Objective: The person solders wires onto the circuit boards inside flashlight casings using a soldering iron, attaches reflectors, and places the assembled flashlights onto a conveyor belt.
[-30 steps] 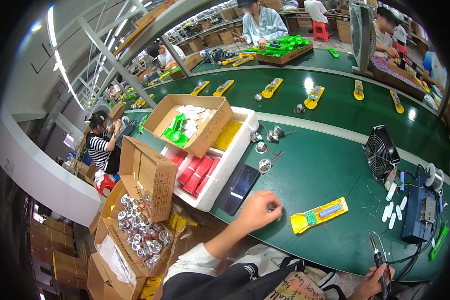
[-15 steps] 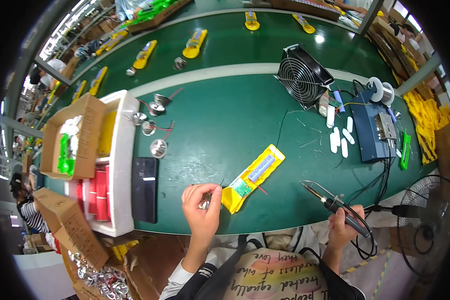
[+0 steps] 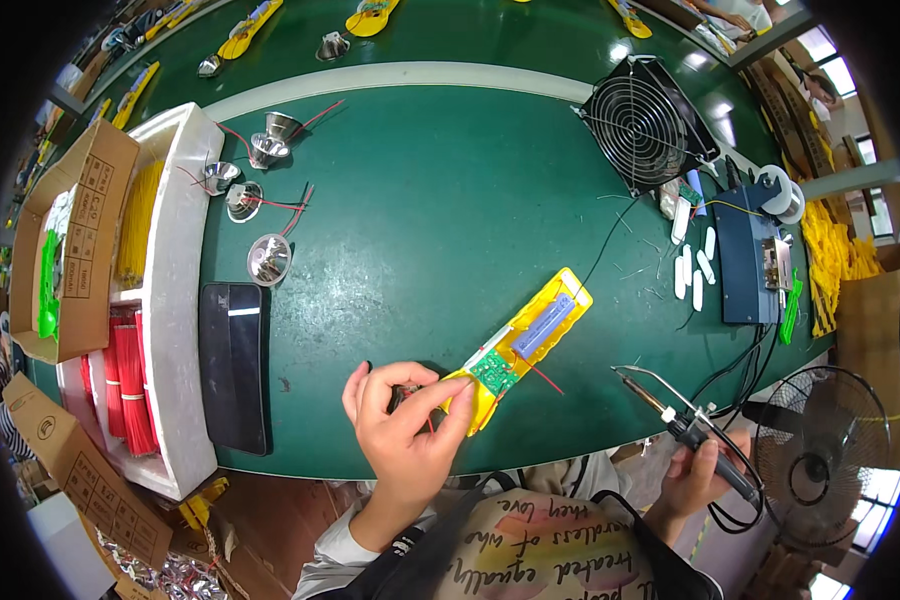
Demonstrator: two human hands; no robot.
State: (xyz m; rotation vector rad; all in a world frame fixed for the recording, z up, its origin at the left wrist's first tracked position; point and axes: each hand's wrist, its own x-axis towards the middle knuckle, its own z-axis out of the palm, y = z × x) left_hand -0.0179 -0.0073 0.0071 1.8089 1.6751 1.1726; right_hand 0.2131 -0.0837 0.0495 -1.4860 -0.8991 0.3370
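Observation:
A yellow plastic housing lies slanted on the green bench, holding a blue-purple cylindrical battery cell and a small green circuit board. A red wire sticks out beside the board. My left hand is closed in a pinch at the housing's near end, by the board; whatever is between thumb and forefinger is hidden. Something dark and shiny shows partly behind its fingers. In my right hand is a soldering iron with a thin metal guide tube, its tip apart from the housing.
Several silver reflector cups with red wires and a black phone are at left, beside a white foam box of red and yellow wires. A black square fan, white pads and a blue soldering station stand right.
My left hand has come forward against the housing's near end, fingertips now at the board. The soldering iron stays in my right hand, slightly shifted. The whole view has tilted nearer the bench.

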